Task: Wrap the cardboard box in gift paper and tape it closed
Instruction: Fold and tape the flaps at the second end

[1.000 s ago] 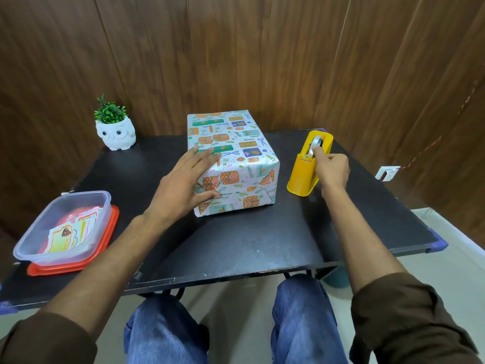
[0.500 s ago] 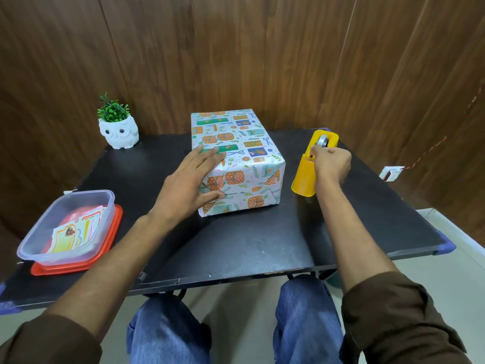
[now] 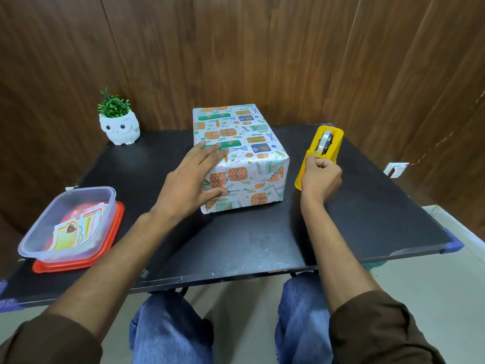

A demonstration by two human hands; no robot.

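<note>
On the black worktop the gift-wrapped box sits at the middle. The left hand lies flat on its near left corner, fingers spread. Just right, the right hand pinches tape at the yellow tape dispenser.

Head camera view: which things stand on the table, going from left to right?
plastic tub on a red lid → owl plant pot → wrapped box under the left hand → yellow tape dispenser, with the right hand at it.
</note>
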